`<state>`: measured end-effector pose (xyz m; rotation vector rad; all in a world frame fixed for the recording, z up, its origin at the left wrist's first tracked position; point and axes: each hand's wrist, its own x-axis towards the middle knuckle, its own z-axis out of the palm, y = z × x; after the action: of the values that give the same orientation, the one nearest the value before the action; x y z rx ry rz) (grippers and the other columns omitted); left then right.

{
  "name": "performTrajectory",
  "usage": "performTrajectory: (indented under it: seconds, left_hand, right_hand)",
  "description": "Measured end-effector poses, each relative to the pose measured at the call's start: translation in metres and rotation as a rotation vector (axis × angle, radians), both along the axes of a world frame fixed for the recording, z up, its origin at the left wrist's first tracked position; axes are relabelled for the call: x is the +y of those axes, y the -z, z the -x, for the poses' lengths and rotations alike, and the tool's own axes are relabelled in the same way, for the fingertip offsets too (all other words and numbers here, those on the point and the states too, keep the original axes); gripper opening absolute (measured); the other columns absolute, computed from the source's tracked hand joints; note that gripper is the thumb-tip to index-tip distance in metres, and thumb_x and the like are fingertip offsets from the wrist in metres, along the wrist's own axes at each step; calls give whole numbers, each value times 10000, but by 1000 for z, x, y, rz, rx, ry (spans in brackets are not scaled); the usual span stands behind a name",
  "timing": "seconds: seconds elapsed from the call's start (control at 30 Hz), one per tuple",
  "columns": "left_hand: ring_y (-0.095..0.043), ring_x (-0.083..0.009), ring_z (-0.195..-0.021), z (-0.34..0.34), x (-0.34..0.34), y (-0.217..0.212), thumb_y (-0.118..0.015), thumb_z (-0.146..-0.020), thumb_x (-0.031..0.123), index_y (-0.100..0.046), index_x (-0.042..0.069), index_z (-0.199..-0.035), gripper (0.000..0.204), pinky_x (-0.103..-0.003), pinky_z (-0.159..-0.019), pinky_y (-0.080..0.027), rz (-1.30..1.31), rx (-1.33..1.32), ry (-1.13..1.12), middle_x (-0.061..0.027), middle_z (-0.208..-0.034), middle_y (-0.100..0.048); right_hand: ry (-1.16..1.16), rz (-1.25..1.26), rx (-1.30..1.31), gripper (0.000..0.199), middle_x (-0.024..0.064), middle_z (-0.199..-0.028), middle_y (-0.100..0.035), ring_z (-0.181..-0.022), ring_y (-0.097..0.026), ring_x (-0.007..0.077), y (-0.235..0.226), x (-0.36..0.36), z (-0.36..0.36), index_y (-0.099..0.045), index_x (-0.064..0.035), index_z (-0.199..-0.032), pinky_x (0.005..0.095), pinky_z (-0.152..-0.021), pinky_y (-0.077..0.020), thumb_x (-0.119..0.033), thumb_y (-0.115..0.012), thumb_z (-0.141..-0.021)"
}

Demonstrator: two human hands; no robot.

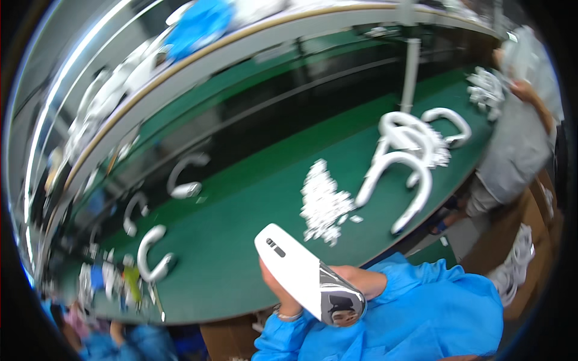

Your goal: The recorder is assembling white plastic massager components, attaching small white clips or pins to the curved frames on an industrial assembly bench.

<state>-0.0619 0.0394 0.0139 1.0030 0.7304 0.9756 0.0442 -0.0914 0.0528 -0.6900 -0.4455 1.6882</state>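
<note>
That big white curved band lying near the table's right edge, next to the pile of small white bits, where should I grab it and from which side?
Probably grip the large white curved band at the top of its arch, coming down from above. It lies flat on the green table, so both edges there are exposed, and the pile of small white parts sits clear to its left.

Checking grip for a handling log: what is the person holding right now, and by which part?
A flat white piece with a shiny mirrored end, gripped at its lower, mirrored end. Hands lie mostly hidden behind it; which hand grips cannot be told.
</note>
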Motion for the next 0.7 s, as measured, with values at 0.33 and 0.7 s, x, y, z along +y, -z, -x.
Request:
performTrajectory:
  seconds: [0.33, 0.7]
  left_hand:
    - [-555, -244, -1099, -22, 92, -51, -595, -841, 65, -472, -38, -1254, 443, -329, -854, -491, -545, 419, 282, -178, -1246, -518]
    - [-611, -319, -978, 42, 271, 24, -614, -804, 273, -600, 13, -1117, 407, -381, -835, -473, -601, 1149, -308, -175, -1020, -654]
  right_hand:
    - [1712, 188, -1079, 283, 23, -875, -580, -750, -541, 106, -6, -159, -326, -544, -39, -1073, 262, -649, -441, -95, -630, -810]
    - [1616, 704, -1059, 470, 21, -787, -597, -587, -538, 109, 163, -317, -589, -564, -44, -1153, 269, -492, -411, -414, -608, -867]
